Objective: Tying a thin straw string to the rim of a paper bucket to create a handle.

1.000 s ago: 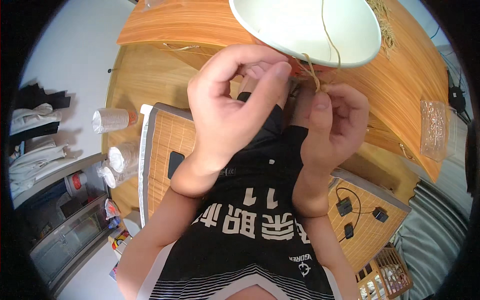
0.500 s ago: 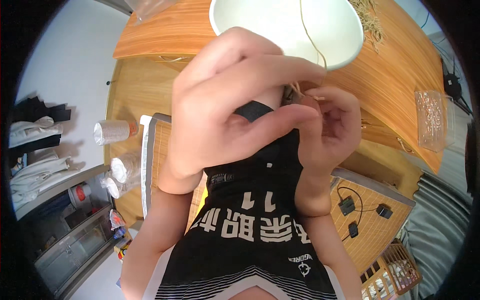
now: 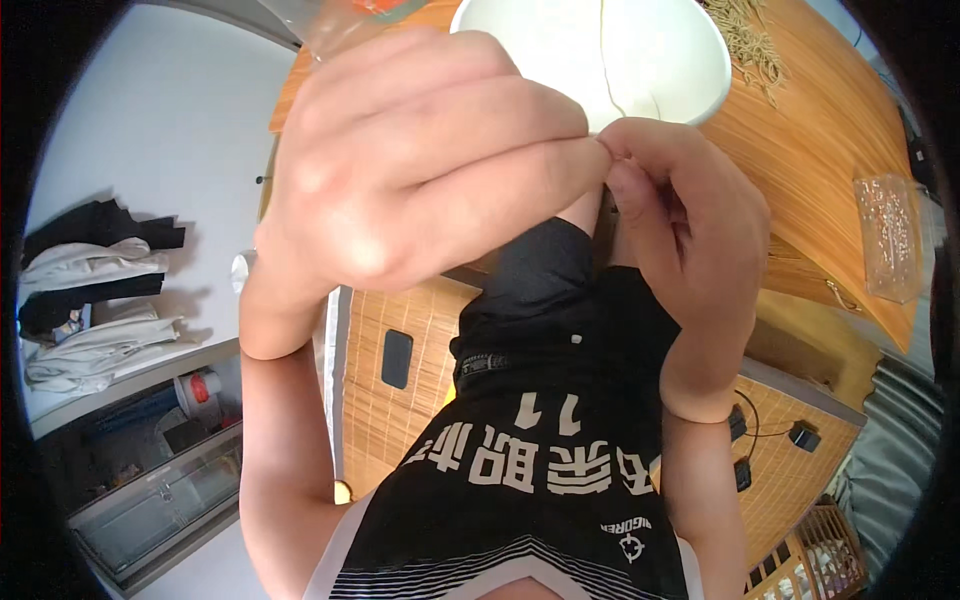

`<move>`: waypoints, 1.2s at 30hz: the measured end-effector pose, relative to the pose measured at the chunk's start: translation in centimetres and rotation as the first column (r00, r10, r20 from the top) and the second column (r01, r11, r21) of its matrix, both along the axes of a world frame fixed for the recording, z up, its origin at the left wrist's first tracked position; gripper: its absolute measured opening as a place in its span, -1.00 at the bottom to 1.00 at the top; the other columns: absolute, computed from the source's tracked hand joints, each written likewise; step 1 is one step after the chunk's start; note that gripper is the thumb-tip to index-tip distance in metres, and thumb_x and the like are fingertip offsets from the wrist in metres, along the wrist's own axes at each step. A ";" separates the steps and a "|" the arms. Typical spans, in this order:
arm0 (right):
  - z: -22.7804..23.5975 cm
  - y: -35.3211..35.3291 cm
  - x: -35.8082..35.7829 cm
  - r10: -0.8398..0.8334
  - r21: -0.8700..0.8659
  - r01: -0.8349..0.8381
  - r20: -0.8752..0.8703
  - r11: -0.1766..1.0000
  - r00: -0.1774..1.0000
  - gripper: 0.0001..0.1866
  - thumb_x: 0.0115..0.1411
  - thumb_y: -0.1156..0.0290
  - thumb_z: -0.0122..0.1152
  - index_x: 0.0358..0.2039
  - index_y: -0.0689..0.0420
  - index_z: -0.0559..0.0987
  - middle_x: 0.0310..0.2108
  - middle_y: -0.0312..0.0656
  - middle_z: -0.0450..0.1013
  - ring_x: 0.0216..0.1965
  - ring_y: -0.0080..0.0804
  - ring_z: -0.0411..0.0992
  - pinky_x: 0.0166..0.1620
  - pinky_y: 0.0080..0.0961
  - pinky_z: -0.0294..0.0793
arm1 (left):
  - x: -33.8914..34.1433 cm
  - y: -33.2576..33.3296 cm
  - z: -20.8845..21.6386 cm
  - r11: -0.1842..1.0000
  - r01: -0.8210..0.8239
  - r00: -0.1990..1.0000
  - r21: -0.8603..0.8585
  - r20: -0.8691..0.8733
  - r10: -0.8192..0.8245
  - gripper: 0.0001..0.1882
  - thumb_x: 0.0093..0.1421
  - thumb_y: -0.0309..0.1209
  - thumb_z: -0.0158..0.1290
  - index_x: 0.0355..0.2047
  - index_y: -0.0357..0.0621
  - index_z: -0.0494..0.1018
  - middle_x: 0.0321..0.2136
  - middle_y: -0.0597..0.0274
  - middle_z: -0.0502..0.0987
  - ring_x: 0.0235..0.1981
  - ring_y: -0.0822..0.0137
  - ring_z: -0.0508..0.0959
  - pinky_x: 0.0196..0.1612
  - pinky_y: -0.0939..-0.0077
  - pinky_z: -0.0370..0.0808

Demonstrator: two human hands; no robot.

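A thin tan cord [image 3: 603, 60] hangs across the inside of the white bowl [image 3: 716, 95] and runs to where my two hands meet, in front of the bowl's near rim. My left hand [image 3: 430, 170] is closed, its thumb and fingers pinched together on the cord at their tips. Against it, my right hand [image 3: 705, 230] pinches with thumb and forefinger, the other fingers curled. The fingertips of both hands touch or nearly touch, and they cover the piece of cord between them.
A heap of tan cord pieces [image 3: 750, 45] lies right of the bowl on the wooden table [image 3: 810, 130]. A clear plastic box [image 3: 888, 240] stands at the table's right. Clear plastic wrapping [image 3: 325, 25] sits at the far left. Black adapters [image 3: 803, 435] with cables lie below right.
My left hand has moved up and closed from a wide pinch. My right hand has shifted right and turned. The looped cord end seen between the fingertips is now hidden.
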State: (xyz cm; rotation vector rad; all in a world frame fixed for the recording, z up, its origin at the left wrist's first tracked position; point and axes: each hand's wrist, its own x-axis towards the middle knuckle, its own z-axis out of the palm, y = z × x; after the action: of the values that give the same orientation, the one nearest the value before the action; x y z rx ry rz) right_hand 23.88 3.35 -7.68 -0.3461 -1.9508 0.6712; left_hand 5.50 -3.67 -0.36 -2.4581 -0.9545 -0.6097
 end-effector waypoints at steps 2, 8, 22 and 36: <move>-0.1 -0.1 -0.1 0.035 -0.019 -0.035 0.009 0.999 0.999 -0.89 0.12 0.57 0.23 -0.30 0.19 0.58 -0.65 -0.36 0.34 -0.65 -0.69 0.19 -0.56 -0.75 0.15 | -0.2 -0.2 -0.8 0.999 -0.012 0.999 0.037 0.052 0.010 -0.79 -0.13 -0.45 0.19 -0.41 -0.23 0.58 -0.51 0.21 0.58 -0.54 0.36 0.50 -0.49 0.56 0.41; -0.1 -2.1 0.0 -0.007 -0.256 0.010 0.015 0.967 1.000 -0.78 0.08 0.63 0.22 -0.22 0.17 0.60 -0.70 -0.42 0.28 -0.67 -0.78 0.11 -0.58 -0.79 0.06 | -0.3 -1.2 -3.7 0.973 -0.227 0.937 0.038 0.281 0.208 -0.81 -0.13 -0.45 0.26 -0.48 -0.20 0.50 -0.57 0.24 0.48 -0.56 0.27 0.49 -0.51 0.49 0.41; -2.5 -2.1 -1.4 -0.159 0.039 0.161 -0.061 0.986 0.985 -0.85 -0.01 0.58 0.38 -0.37 0.15 0.64 -0.62 -0.35 0.49 -0.66 -0.68 0.32 -0.56 -0.77 0.28 | 1.2 -3.4 -6.7 0.900 -0.346 0.659 -0.266 0.614 0.435 -0.88 0.10 -0.53 0.13 -0.55 -0.22 0.44 -0.64 0.21 0.44 -0.65 0.28 0.41 -0.58 0.50 0.33; -2.9 -2.8 -0.4 -0.209 0.011 0.208 0.072 0.978 0.975 -0.89 -0.01 0.56 0.38 -0.42 0.16 0.63 -0.60 -0.31 0.50 -0.68 -0.62 0.31 -0.59 -0.72 0.27 | 3.4 -4.1 -8.6 0.880 -0.138 0.213 -0.454 0.854 0.474 -0.65 0.26 -0.48 0.04 -0.69 -0.26 0.34 -0.78 0.34 0.36 -0.75 0.53 0.31 -0.65 0.63 0.22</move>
State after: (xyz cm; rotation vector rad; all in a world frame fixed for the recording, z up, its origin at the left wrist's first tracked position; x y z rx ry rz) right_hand 23.44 0.52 -10.56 -0.5718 -1.9501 0.5249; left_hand 8.90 -7.74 -8.94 -1.7387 -2.0462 -2.0587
